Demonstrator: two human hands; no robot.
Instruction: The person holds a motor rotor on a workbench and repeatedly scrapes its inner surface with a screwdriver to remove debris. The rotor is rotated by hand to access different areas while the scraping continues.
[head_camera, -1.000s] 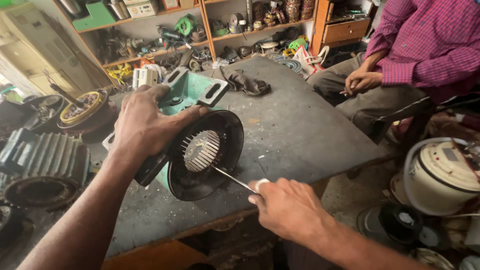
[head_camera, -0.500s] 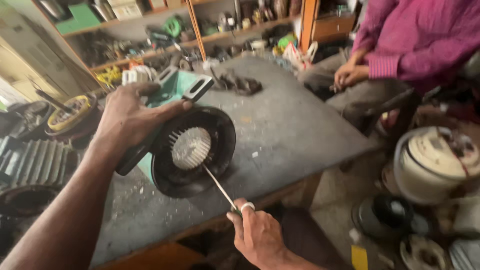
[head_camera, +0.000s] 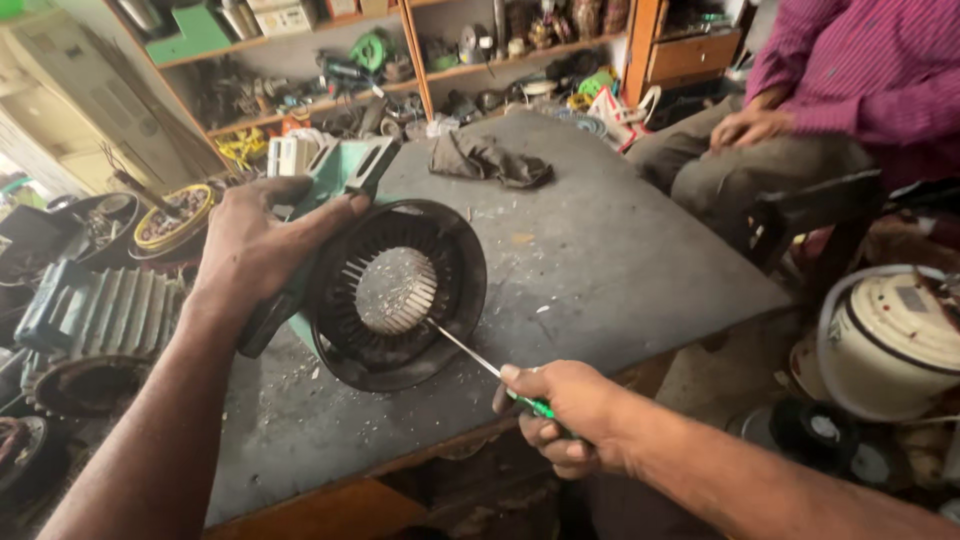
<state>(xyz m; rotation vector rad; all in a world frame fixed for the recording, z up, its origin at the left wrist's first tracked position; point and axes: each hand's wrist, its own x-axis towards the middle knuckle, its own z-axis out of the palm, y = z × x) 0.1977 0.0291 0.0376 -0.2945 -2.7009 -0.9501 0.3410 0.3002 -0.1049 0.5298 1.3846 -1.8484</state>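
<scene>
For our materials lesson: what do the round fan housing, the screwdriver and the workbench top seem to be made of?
Fan housing: probably black moulded plastic, dull and dusty. Screwdriver: bright steel shaft, green handle likely plastic. Workbench top: grey, scuffed sheet, possibly metal or laminate; unclear.

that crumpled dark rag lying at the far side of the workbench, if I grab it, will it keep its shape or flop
The rag would probably flop: it lies in soft folds on the workbench. It looks light for its size, being thin cloth. It seems unlikely to roll or slide, lying bunched and flat.
</scene>
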